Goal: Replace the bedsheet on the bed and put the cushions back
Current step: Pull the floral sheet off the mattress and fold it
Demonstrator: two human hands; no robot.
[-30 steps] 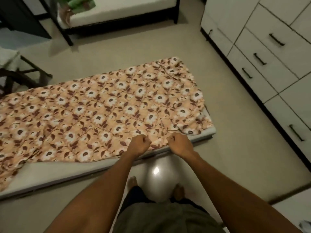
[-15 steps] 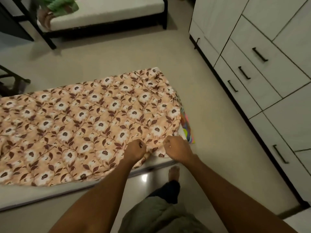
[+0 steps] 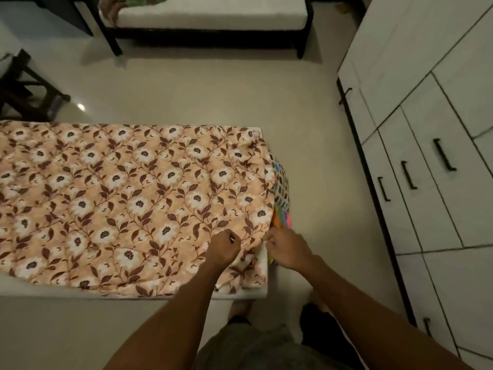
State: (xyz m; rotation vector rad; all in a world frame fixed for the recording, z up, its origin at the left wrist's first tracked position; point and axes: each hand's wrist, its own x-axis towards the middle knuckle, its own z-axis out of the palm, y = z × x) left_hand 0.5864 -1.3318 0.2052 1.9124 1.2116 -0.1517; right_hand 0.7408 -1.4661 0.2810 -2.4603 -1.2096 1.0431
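Floral bedsheet (image 3: pixel 128 198) gripped at the bed (image 3: pixel 256 293) corner.
Left hand (image 3: pixel 223 249) and right hand (image 3: pixel 289 251), fingers curled, pinch its edge at lower centre.

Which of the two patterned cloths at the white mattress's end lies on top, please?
The peach floral bedsheet with brown leaves lies on top; the bright multicoloured cloth only peeks out beneath its end edge.

I'm looking into a home bedroom: a low bed (image 3: pixel 32 288) under a floral bedsheet (image 3: pixel 133 196), white wardrobe drawers (image 3: pixel 424 209) with black handles to my right, a black-framed daybed (image 3: pixel 213 16) opposite, and a pale tiled floor (image 3: pixel 213 89).
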